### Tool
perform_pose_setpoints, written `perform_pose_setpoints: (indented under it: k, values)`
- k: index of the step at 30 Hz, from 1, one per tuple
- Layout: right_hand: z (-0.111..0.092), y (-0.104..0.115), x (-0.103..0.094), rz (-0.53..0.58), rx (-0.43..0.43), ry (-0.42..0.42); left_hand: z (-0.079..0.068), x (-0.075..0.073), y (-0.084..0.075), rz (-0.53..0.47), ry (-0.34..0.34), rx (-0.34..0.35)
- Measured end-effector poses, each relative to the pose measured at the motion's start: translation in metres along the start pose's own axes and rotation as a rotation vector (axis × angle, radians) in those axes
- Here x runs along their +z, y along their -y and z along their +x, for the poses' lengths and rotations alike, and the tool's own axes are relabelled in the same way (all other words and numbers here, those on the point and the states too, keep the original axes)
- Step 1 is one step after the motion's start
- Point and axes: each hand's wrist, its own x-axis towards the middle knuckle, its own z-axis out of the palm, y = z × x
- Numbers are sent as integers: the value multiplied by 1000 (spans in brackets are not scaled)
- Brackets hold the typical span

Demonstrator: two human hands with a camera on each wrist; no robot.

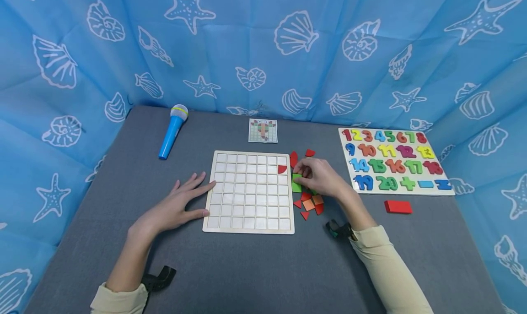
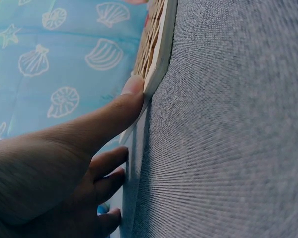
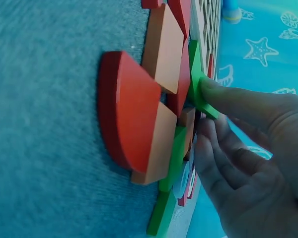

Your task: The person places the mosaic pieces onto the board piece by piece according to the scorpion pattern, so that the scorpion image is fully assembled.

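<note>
Touching: the left hand (image 1: 174, 208), fingers spread and relaxed, one fingertip and the thumb on the left edge of the grid board (image 1: 243, 211).
Pinching: the right hand (image 1: 323, 179), thumb and fingers gripping a green piece (image 1: 296, 187) just beside the board's right edge.
On the board: one red piece (image 1: 282, 169), near the far right corner.
Loose pieces (image 1: 308, 204): red and orange ones, near the right hand.
Far side: a picture card (image 1: 263, 131); left of it, a blue microphone (image 1: 169, 138).
Right side: a number board (image 1: 386, 167), with a red block (image 1: 398, 207) nearer.
</note>
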Motion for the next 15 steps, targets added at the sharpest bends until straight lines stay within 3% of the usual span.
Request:
perform_pose_setpoints:
  k: [4,15]
  values:
    - [-4,0,-2,58,-16,-15,0,-6,-11,17,40,-47]
    - [1,12,-2,148,-43,-73,0,-7,-14,22,61,-69]
